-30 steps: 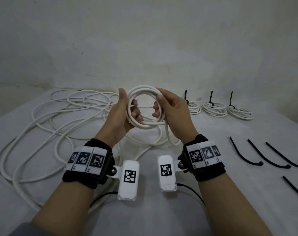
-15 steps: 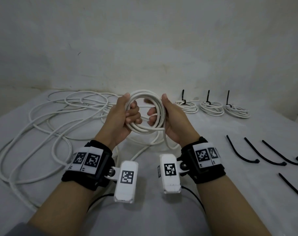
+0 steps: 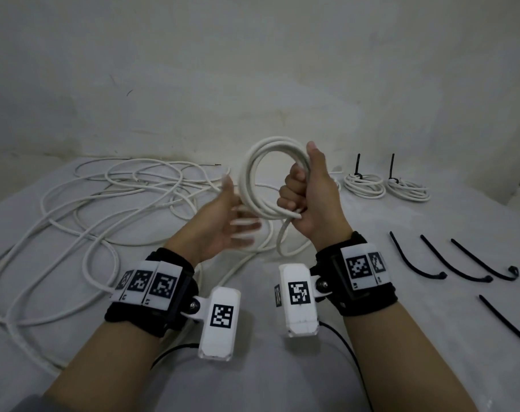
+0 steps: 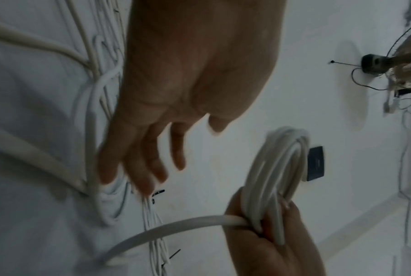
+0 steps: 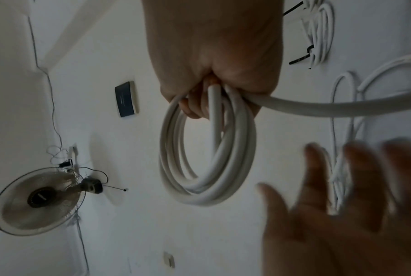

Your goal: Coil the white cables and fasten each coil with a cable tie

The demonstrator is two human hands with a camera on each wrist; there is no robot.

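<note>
my right hand [image 3: 315,197] is closed in a fist around the right side of a coil of white cable [image 3: 260,179], holding it upright in the air above the counter [image 3: 261,367]. in the right wrist view the coil [image 5: 206,149] hangs as a ring of several loops below my curled fingers [image 5: 194,104], and one strand leaves the fist and runs off to the side. my left hand [image 3: 223,227] is just left of the coil with its fingers spread and straight, holding nothing; it is blurred, and i cannot tell whether the fingertips touch the loops. from the left wrist the open palm [image 4: 194,74] faces the camera, apart from the coil [image 4: 277,173] gripped in the other hand.

the loose cable [image 3: 83,221] lies in wide tangled loops across the left half of the counter, trailing toward the coil. at the far right, two finished coils [image 3: 386,185] lie flat side by side, each bound with a black tie whose tail stands up. nearer on the right, several loose black cable ties [image 3: 449,263] lie on the counter, well apart from my hands.
</note>
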